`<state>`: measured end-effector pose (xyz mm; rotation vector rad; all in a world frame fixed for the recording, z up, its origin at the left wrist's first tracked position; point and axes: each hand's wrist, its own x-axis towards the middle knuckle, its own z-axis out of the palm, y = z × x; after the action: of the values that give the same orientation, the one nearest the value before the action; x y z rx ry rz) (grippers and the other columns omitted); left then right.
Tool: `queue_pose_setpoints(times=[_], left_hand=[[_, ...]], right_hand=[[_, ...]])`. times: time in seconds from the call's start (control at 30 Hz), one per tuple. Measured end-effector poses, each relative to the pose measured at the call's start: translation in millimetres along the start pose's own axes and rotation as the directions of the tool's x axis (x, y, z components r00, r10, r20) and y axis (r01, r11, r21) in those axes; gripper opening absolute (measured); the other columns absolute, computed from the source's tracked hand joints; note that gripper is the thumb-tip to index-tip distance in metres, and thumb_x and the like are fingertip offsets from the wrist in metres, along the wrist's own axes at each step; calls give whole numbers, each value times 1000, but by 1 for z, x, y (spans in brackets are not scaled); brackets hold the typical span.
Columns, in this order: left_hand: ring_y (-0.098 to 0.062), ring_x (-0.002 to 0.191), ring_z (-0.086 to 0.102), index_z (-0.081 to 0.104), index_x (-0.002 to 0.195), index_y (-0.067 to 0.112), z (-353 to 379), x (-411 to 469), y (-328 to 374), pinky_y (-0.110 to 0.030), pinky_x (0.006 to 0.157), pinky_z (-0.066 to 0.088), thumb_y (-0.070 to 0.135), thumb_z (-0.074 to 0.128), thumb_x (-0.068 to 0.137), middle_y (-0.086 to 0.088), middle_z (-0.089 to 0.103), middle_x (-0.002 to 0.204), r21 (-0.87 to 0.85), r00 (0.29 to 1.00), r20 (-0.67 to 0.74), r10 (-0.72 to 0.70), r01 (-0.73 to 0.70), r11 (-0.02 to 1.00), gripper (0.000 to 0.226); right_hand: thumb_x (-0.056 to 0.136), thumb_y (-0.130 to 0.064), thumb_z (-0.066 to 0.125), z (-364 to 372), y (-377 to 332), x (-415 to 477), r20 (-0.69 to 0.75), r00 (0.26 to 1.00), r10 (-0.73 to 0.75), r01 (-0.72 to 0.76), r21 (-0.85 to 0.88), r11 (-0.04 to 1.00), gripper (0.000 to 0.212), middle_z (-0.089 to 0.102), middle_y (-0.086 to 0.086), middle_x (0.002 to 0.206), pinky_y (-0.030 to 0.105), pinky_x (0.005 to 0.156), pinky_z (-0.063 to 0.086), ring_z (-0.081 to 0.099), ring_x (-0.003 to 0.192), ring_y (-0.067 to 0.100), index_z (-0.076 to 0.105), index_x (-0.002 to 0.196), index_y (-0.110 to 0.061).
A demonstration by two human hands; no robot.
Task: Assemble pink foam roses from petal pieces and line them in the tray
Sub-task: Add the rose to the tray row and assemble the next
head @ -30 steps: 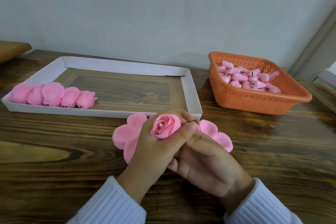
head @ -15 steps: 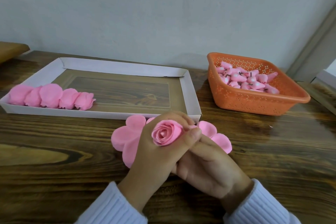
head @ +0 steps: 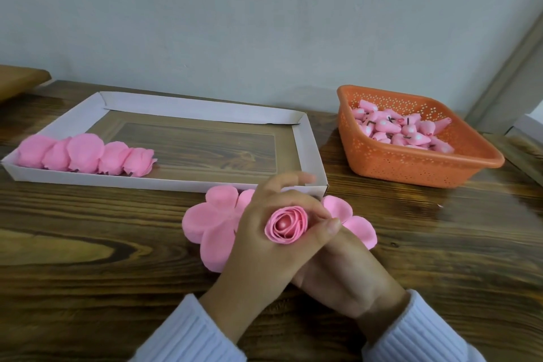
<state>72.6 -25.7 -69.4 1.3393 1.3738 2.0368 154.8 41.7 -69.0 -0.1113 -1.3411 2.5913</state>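
You are holding one rolled rose (head: 286,225) in your left hand (head: 264,253), with the thumb and forefinger curling round its outer petals and pinching it closed. The open spiral is facing up toward you. Your other three fingers are lifting free above it, blurred, near the tray's front right corner.

Your right hand (head: 349,276) is lying just under and behind the left one, touching it. Its fingertips are hiding beneath the left palm, so I cannot tell whether they are gripping anything.

Both hands are hovering over one flat petal piece (head: 205,223), which is lying on the table (head: 88,273) just in front of the tray (head: 311,150). Its lobes are showing on both sides of your hands: four on the left and two on the right.

Five finished roses (head: 85,153) are sitting in the tray, lined side by side and touching along the front wall at its left end. The rest of the tray floor is showing bare.

One orange basket (head: 411,167) is standing to the right of the tray, apart from it. Pink buds (head: 402,129) are piling in it. There are perhaps twenty, though they are overlapping too much to count surely.

Two pale ribbed sleeves (head: 188,335) are covering your wrists at the bottom edge.
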Motion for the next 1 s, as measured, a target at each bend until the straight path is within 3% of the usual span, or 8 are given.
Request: queue_pose_setpoints(times=[0.13, 0.27, 0.4, 0.5, 0.57, 0.77, 0.87, 1.0], left_hand=[[-8, 113, 59, 66, 75, 11, 4, 1, -2, -31, 95, 46, 36, 69, 68, 13, 61, 115, -6, 996, -41, -77, 77, 997, 26], [4, 91, 64, 64, 88, 20, 0, 0, 6, -14, 76, 49, 38, 70, 66, 22, 66, 93, -66, 990, -69, -126, 122, 990, 29], [-2, 95, 65, 68, 77, 20, -1, -1, 16, -11, 74, 48, 37, 66, 68, 13, 67, 108, -61, 992, -37, -123, 121, 991, 20], [-1, 90, 66, 67, 83, 23, -1, 0, 19, -12, 73, 49, 38, 64, 65, 14, 69, 101, -92, 990, -40, -135, 131, 987, 24], [-3, 96, 65, 62, 68, 20, -2, 1, 19, -14, 77, 48, 36, 65, 65, 12, 68, 103, -69, 992, -69, -108, 103, 992, 16], [-7, 103, 64, 63, 70, 24, 0, -1, 18, -14, 81, 47, 32, 68, 68, 11, 68, 105, -53, 997, -17, -71, 70, 996, 10], [-7, 95, 67, 66, 77, 14, -1, 0, 17, -17, 74, 51, 37, 64, 69, 14, 69, 102, -57, 992, -43, -115, 112, 992, 25], [-4, 95, 66, 63, 67, 26, -2, 1, 20, -15, 73, 49, 35, 65, 66, 15, 68, 101, -73, 994, -51, -101, 97, 993, 9]], right_hand=[[99, -27, 48, 3, -2, 3, 41, 999, -13, 13, -24, 1000, 33, 61, -2, 127, 33, 99, 46, 53, 124, 13, 59, 129, -16], [97, -18, 46, -3, 0, 1, 48, 999, -20, 21, -17, 1000, 44, 53, 13, 133, 43, 105, 39, 49, 126, 26, 46, 138, -4], [95, -26, 48, -3, 4, 1, -75, 997, 2, -7, -70, 998, 38, 41, 26, 114, 41, 88, 45, 37, 108, 38, 60, 122, -3], [96, -24, 45, -2, 5, 0, -55, 998, 28, -31, -48, 998, 42, 51, 24, 119, 49, 97, 39, 47, 113, 36, 51, 128, 2], [93, -17, 47, 1, 3, -3, 5, 1000, 12, -13, 18, 1000, 51, 54, 18, 130, 45, 104, 41, 53, 121, 28, 40, 137, 7], [96, -28, 45, 2, 1, 0, -77, 997, 32, -38, -83, 996, 35, 64, 7, 119, 44, 100, 41, 58, 113, 22, 65, 121, -14], [95, -24, 50, 3, 1, -1, -51, 998, 27, -29, -43, 999, 41, 59, 13, 124, 45, 101, 41, 54, 118, 27, 53, 131, -4], [86, -18, 62, 4, 0, -4, -10, 1000, -3, 3, 6, 1000, 64, 49, 20, 131, 45, 101, 40, 48, 119, 32, 35, 140, 5]])
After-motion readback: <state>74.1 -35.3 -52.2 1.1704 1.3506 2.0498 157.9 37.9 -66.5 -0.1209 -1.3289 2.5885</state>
